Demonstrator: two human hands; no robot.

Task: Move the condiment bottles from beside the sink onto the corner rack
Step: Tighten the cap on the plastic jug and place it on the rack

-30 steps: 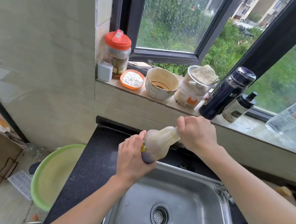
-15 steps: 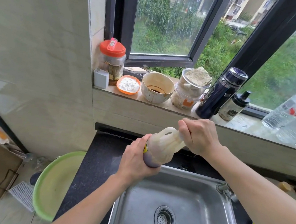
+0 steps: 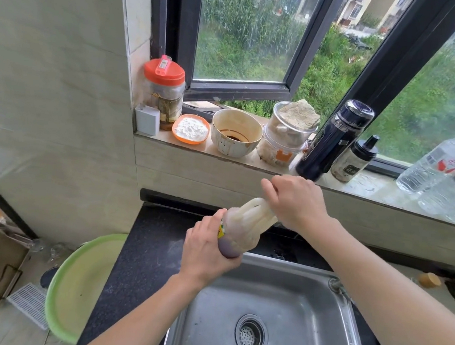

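Note:
I hold a cloudy plastic condiment bottle (image 3: 243, 229) with dark liquid in its base, tilted over the back left corner of the steel sink (image 3: 305, 305). My left hand (image 3: 207, 251) grips its lower body. My right hand (image 3: 296, 201) grips the neck and cap end, which is hidden under its fingers. A small black-capped condiment bottle (image 3: 354, 159) stands on the window sill (image 3: 372, 186). No corner rack is in view.
The sill carries a red-lidded jar (image 3: 163, 91), an orange dish of white powder (image 3: 191, 128), a stained bowl (image 3: 235, 132), a plastic tub (image 3: 288, 136), a dark flask (image 3: 332, 140) and water bottles (image 3: 443, 171). A green basin (image 3: 79, 283) sits lower left beside the black counter (image 3: 144, 247).
The view has shifted slightly; the bottle and both hands stay over the sink corner, with my right hand working at the neck, its fingers now a little looser at the top.

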